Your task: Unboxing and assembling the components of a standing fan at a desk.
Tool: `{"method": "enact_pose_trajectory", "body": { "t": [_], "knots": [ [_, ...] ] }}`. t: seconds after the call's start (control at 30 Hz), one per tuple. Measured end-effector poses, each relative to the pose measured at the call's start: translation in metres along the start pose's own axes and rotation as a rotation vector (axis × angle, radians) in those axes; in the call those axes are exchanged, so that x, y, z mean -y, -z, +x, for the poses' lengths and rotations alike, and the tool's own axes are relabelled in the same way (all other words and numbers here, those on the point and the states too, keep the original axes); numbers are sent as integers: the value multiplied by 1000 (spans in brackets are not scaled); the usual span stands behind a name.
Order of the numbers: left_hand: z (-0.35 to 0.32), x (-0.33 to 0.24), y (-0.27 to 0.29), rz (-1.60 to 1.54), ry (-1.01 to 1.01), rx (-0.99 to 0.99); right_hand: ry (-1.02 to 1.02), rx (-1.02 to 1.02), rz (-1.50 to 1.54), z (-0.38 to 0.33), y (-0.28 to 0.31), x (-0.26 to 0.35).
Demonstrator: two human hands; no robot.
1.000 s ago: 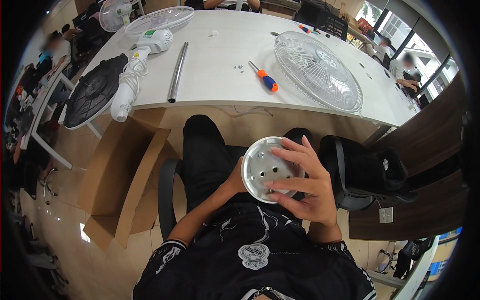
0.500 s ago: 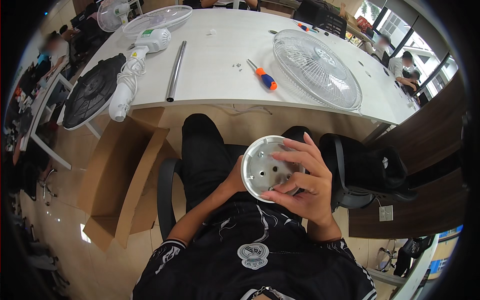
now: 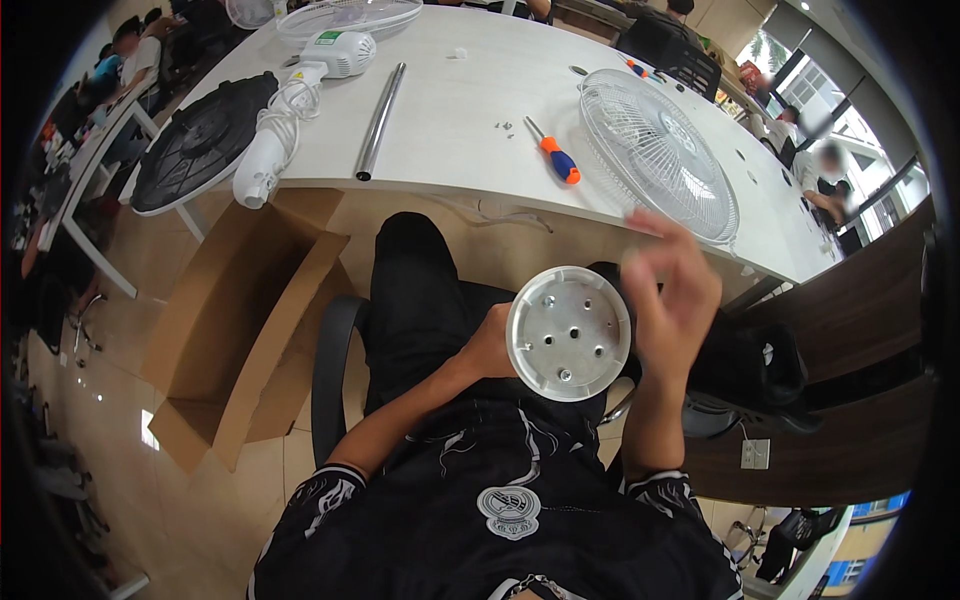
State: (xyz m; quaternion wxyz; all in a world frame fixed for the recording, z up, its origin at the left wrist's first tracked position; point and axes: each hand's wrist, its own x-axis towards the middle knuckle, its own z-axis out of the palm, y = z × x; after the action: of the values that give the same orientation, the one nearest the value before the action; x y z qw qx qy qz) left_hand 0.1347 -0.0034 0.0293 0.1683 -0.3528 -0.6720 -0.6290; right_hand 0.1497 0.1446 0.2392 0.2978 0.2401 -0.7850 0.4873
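Screws [image 3: 565, 375] sat in a white cup [image 3: 516, 345], left hand [image 3: 490, 345] grasping it; right hand [image 3: 682, 290] hovered at two o'clock, fingers parted; cardboard box [image 3: 278, 345] gaped at nine.

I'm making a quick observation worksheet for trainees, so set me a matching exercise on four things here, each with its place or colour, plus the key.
Column one
1. Round white part
2. Metal tube
3. Screwdriver
4. Cardboard box

Column two
A. Blue and orange, beside a wire fan guard
B. Brown, left of the person's chair
C. Held in the left hand
D. Silver, lying on the white table

Right pairs: 1-C, 2-D, 3-A, 4-B
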Motion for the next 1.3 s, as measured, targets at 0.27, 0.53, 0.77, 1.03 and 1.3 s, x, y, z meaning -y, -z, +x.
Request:
{"method": "enact_pose_trajectory", "body": {
  "t": [0.27, 0.53, 0.77, 1.03, 1.3],
  "knots": [
    [10, -23, 11, -103, 3, -100, -73, 206, -419, 130, -104, -175],
    [12, -14, 23, -193, 84, -54, -195, 401, -665, 172, -165, -251],
    [10, -12, 28, -156, 136, -86, -225, 501, -674, 181, -181, -281],
    [4, -19, 32, -160, 165, -174, -243, 506, -714, 181, -184, -287],
    [-1, -27, 34, -97, 146, -214, -186, 497, -706, 184, -184, -291]
  ]
}}
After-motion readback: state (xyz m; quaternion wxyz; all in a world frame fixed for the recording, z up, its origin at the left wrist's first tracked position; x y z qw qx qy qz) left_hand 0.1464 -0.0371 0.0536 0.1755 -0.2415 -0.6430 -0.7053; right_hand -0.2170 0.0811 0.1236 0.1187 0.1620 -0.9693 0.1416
